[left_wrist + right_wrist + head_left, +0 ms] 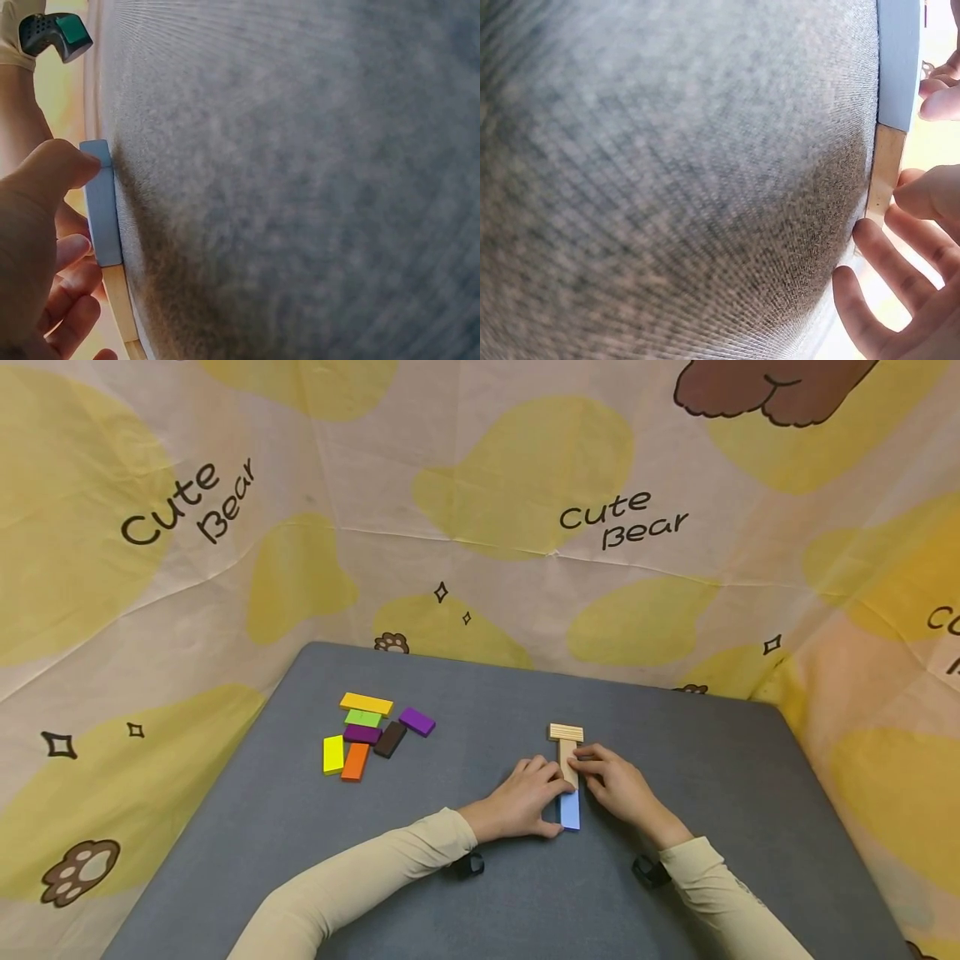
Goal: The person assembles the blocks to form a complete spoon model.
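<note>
On the grey table, a blue block (570, 810) lies end to end with a plain wooden block (567, 752) in a straight row. Crosswise at the far end of the row are pale wooden pieces (566, 732) with visible lines. My left hand (521, 802) holds the blue block, its thumb at the near end and its fingers by the joint with the plain block. From the other side, my right hand (618, 785) touches the plain wooden block with fairly straight fingers. In the left wrist view, the thumb overlaps the blue block (103, 210).
Several coloured blocks lie flat at the left: yellow (366, 703), green (363, 718), purple (417, 722), dark brown (390, 739) and orange (356, 762) among them. A printed cloth (495, 610) hangs behind the table. Black cameras sit at both wrists.
</note>
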Motion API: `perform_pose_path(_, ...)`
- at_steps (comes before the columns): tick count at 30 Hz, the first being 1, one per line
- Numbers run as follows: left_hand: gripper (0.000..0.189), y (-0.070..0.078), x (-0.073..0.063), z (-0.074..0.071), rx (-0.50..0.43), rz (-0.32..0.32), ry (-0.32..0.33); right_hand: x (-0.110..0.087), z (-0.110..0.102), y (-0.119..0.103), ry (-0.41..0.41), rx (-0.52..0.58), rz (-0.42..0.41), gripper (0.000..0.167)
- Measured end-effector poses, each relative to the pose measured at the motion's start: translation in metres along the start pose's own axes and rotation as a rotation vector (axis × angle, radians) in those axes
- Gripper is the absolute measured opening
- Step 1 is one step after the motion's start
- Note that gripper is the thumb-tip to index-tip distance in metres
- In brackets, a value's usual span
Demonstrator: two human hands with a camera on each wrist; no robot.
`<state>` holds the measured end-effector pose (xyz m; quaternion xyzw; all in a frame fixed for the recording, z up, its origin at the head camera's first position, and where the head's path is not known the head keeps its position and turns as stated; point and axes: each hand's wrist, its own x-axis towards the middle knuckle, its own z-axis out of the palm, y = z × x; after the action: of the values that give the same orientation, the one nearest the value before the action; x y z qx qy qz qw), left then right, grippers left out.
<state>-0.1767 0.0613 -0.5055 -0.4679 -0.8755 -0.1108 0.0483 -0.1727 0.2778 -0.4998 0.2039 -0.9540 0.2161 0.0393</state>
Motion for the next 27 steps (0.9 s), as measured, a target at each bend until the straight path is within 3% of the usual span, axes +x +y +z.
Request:
perform_pose_path(8,0.067,-0.002,-0.003,-0.002,0.002,-0.015,-0.043,-0.001,0.002,0.001,0.008,-0.006,-0.009,0.036)
perform_pose_path(12,0.072,-0.012,-0.010,-0.006,-0.045,-0.071,-0.055,-0.001,0.004,0.001,0.012,-0.018,-0.015,0.036)
perform_pose_path(15,0.074,-0.028,-0.019,-0.010,-0.116,-0.166,-0.021,-0.001,0.004,0.001,0.013,-0.028,-0.016,0.036)
perform_pose_path(19,0.079,-0.059,-0.038,-0.013,-0.199,-0.318,0.083,-0.001,0.003,0.001,0.008,-0.020,-0.015,0.037)
perform_pose_path(24,0.083,-0.103,-0.065,-0.024,-0.185,-0.534,0.252,-0.002,0.002,0.002,0.004,-0.018,-0.010,0.037)
perform_pose_path(27,0.084,-0.127,-0.079,-0.032,-0.166,-0.677,0.291,-0.002,0.002,0.002,0.002,-0.019,-0.006,0.037)
